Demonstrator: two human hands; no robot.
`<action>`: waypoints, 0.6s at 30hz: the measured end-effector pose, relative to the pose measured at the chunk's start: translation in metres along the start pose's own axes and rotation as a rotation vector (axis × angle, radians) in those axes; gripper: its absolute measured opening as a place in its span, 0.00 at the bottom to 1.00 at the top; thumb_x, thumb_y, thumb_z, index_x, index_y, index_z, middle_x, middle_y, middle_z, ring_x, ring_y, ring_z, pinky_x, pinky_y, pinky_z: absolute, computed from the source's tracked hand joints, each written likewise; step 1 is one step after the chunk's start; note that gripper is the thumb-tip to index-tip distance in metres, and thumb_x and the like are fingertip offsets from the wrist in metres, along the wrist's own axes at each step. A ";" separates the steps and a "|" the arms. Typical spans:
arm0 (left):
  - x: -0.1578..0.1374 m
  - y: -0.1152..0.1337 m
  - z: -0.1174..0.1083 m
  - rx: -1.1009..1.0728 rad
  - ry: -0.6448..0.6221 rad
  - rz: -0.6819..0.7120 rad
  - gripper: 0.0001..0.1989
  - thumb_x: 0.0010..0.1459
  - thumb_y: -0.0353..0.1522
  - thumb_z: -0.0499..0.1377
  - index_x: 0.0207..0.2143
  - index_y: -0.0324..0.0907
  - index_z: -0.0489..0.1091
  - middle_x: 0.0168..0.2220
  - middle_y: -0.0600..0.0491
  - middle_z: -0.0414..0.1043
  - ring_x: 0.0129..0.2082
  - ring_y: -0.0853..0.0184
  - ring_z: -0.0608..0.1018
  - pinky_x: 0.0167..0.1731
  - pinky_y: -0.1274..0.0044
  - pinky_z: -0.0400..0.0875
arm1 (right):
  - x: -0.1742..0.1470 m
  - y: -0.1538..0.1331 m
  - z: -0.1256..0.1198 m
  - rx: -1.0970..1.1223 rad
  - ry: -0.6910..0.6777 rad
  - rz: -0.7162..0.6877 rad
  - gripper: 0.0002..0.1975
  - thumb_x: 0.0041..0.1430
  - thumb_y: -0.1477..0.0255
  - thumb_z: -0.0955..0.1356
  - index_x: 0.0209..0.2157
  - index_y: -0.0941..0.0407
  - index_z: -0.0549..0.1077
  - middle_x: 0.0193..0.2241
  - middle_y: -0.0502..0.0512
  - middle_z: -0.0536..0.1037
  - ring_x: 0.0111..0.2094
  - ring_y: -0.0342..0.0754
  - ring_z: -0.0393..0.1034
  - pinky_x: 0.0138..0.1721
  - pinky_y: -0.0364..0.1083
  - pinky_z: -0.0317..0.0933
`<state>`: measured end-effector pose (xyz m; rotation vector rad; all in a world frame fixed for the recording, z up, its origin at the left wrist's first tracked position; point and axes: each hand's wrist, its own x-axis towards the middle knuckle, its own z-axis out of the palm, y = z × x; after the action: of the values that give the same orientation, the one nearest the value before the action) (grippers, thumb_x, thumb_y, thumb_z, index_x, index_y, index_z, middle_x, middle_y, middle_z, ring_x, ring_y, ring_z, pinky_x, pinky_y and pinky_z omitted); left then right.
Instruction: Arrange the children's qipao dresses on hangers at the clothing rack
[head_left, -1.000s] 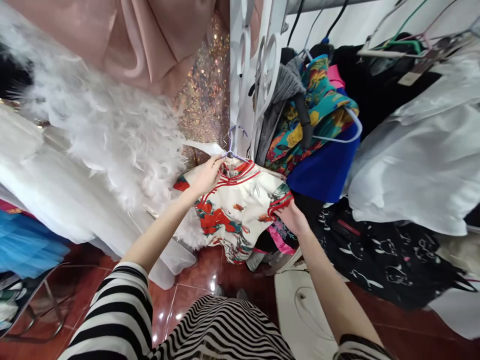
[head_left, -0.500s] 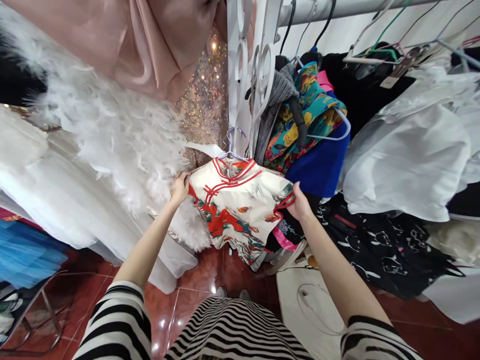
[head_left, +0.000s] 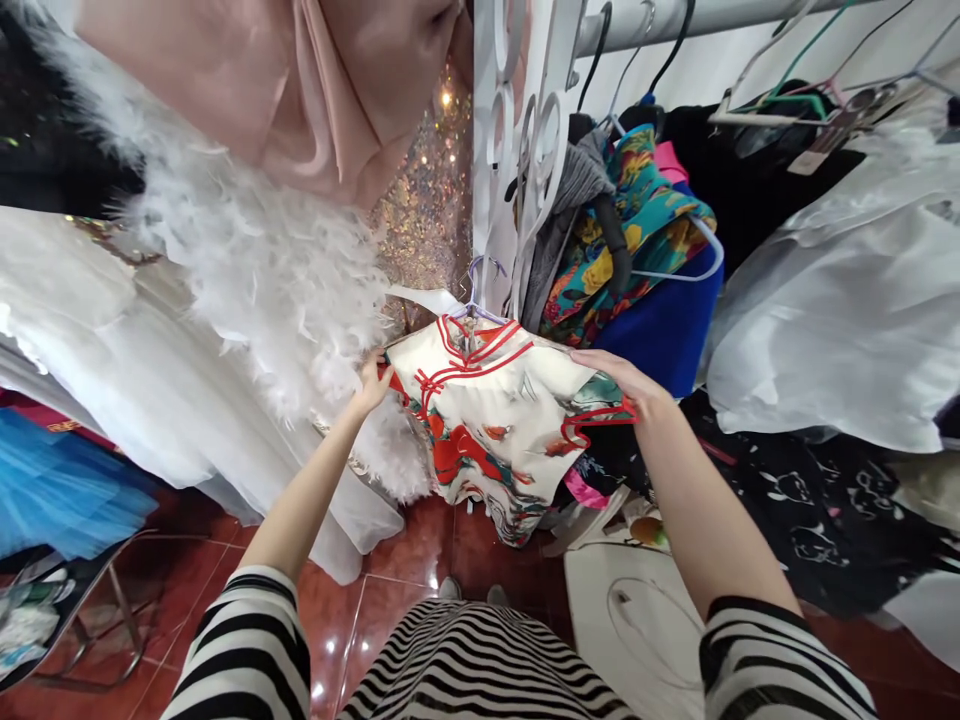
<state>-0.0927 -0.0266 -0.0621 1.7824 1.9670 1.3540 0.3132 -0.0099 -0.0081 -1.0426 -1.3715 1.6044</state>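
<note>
A white qipao top (head_left: 495, 400) with red piping, red flowers and grey-green leaves hangs on a thin purple hanger (head_left: 474, 306). My left hand (head_left: 373, 382) pinches the edge of its left sleeve. On the other side, my right hand (head_left: 630, 380) lies along the top of the right sleeve, fingers stretched toward the shoulder and flat on the cloth. The thumb of that hand is mostly hidden. Between the two hands the top is spread out, its front facing me.
A white feathered dress (head_left: 262, 270), pink satin cloth (head_left: 247, 90) and sequinned cloth (head_left: 424, 215) hang at left. A white metal rack (head_left: 551, 150) stands behind. Clothes on hangers, including a teal floral garment (head_left: 592, 260), crowd the right. A white stool (head_left: 630, 620) is below right.
My right hand has shifted from the sleeve's edge onto its upper side, with the fingers straightened. My left hand still grips the left sleeve. The view has moved slightly.
</note>
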 end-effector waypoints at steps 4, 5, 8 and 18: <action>0.003 0.003 0.006 -0.010 0.028 -0.051 0.12 0.49 0.30 0.61 0.38 0.44 0.65 0.30 0.55 0.70 0.30 0.64 0.76 0.41 0.68 0.76 | -0.006 -0.008 -0.010 -0.402 -0.088 -0.145 0.26 0.47 0.46 0.71 0.31 0.57 0.78 0.29 0.55 0.81 0.35 0.53 0.75 0.39 0.49 0.69; 0.004 0.004 0.007 -0.004 0.039 -0.058 0.12 0.49 0.30 0.61 0.38 0.44 0.65 0.29 0.56 0.70 0.30 0.64 0.76 0.41 0.68 0.75 | -0.007 -0.006 -0.010 -0.531 -0.040 -0.222 0.26 0.52 0.46 0.68 0.30 0.57 0.78 0.30 0.56 0.81 0.35 0.54 0.75 0.40 0.49 0.68; 0.007 0.011 0.009 0.056 0.062 -0.078 0.10 0.49 0.30 0.60 0.36 0.44 0.65 0.27 0.56 0.69 0.30 0.64 0.75 0.41 0.68 0.75 | -0.006 0.000 -0.007 -0.932 0.194 -0.398 0.20 0.62 0.57 0.63 0.32 0.56 0.78 0.35 0.58 0.81 0.39 0.55 0.74 0.41 0.48 0.65; 0.005 0.028 -0.005 0.119 -0.049 -0.038 0.04 0.54 0.30 0.54 0.26 0.45 0.62 0.27 0.54 0.69 0.34 0.63 0.75 0.43 0.70 0.73 | -0.014 0.045 -0.008 -1.304 0.576 -0.418 0.17 0.64 0.72 0.59 0.43 0.58 0.78 0.34 0.61 0.78 0.33 0.51 0.72 0.31 0.44 0.57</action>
<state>-0.0777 -0.0281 -0.0378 1.8002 2.0848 1.1938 0.3235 -0.0259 -0.0524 -1.5701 -1.9828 -0.0950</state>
